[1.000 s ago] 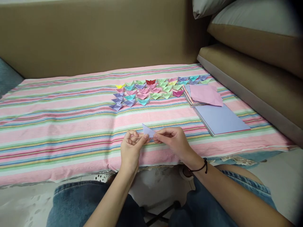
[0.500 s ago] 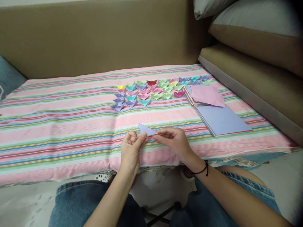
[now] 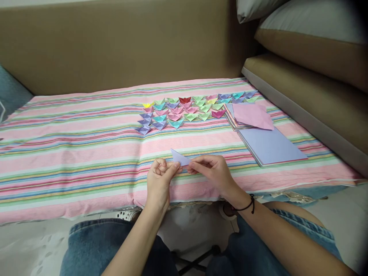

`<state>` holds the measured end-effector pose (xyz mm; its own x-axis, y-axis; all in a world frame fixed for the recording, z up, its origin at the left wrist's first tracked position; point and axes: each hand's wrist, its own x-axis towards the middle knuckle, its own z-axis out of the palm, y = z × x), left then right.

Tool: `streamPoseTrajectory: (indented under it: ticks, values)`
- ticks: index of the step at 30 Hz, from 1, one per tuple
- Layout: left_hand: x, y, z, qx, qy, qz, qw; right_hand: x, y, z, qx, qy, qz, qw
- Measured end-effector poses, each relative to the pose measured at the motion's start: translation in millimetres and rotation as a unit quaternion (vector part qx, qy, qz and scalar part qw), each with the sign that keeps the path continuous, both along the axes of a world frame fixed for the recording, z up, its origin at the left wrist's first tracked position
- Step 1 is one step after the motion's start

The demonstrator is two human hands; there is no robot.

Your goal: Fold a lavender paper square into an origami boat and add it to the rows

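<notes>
A small folded lilac paper point(image 3: 179, 157) is pinched between both hands above the near edge of the striped cloth point(image 3: 86, 153). My left hand point(image 3: 159, 183) grips its lower left part with curled fingers. My right hand point(image 3: 211, 171) pinches its right end; a black band circles that wrist. Farther back lie several folded paper boats point(image 3: 184, 109) in rows, in purple, teal, pink, green, yellow and red.
A stack of lilac sheets point(image 3: 270, 147) lies at the right of the cloth, with a pink sheet point(image 3: 252, 115) on a second stack behind it. Brown cushions point(image 3: 310, 88) rise at the right and a tan backrest point(image 3: 115, 46) behind. My jeans-clad knees are below.
The lilac paper has tilted slightly between my fingers, flatter half a second ago and now point-up again. Both hands stay in nearly the same place.
</notes>
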<state>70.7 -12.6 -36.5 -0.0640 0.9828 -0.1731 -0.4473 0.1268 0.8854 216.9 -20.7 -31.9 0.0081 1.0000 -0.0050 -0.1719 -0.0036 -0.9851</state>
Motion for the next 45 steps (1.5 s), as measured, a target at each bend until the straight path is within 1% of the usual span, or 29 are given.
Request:
streamPoseTrajectory:
  ticks: [3, 6, 9, 15, 20, 22, 26, 31, 33, 35, 36, 41, 43, 45]
  values:
    - [-2, 2, -1.3, -0.012, 0.002, 0.023, 1.0, 0, 0, -4.3, -0.011, 0.003, 0.02, 1.0]
    - [-4, 3, -2.6, -0.008, 0.007, 0.034, 0.999, 1, -1, -5.4, -0.022, -0.001, 0.023, 0.999]
    - [-4, 1, -2.5, 0.003, 0.015, 0.029, 0.999, 2, -1, -4.2, -0.028, -0.006, 0.015, 0.999]
    - [-2, -3, -1.8, 0.025, 0.039, 0.003, 0.999, 6, 1, -3.5, -0.008, -0.04, 0.003, 0.999]
    - [-3, -3, -1.7, 0.033, 0.057, 0.0, 0.998, 5, 1, -5.3, -0.013, -0.034, 0.031, 0.999]
    - [-2, -4, -2.1, 0.04, 0.065, -0.017, 0.997, 4, 0, -6.7, -0.014, -0.029, 0.042, 0.999]
    - [-2, -5, -2.3, 0.047, 0.075, -0.076, 0.993, 6, 1, -8.5, -0.008, -0.05, 0.046, 0.998]
    - [-6, -1, 2.9, 0.034, 0.132, -0.183, 0.974, 16, 4, -7.9, -0.007, -0.095, 0.132, 0.987]
    - [-9, 0, 4.2, 0.034, 0.164, -0.217, 0.962, 17, 4, -8.0, -0.013, -0.109, 0.15, 0.983]
    - [-10, 1, 4.1, 0.04, 0.195, -0.225, 0.954, 17, 3, -8.6, -0.006, -0.119, 0.15, 0.982]
    - [-11, 0, 3.5, 0.042, 0.206, -0.22, 0.953, 16, 2, -9.1, 0.004, -0.121, 0.145, 0.982]
    - [-10, -3, 0.4, 0.039, 0.208, -0.169, 0.963, 11, 1, -11.4, 0.064, -0.119, 0.082, 0.987]
    - [-11, -3, 0.2, 0.033, 0.205, -0.171, 0.963, 11, 1, -11.1, 0.07, -0.122, 0.072, 0.987]
    - [-12, -1, 0.8, 0.028, 0.206, -0.184, 0.961, 13, 2, -9.9, 0.066, -0.12, 0.078, 0.987]
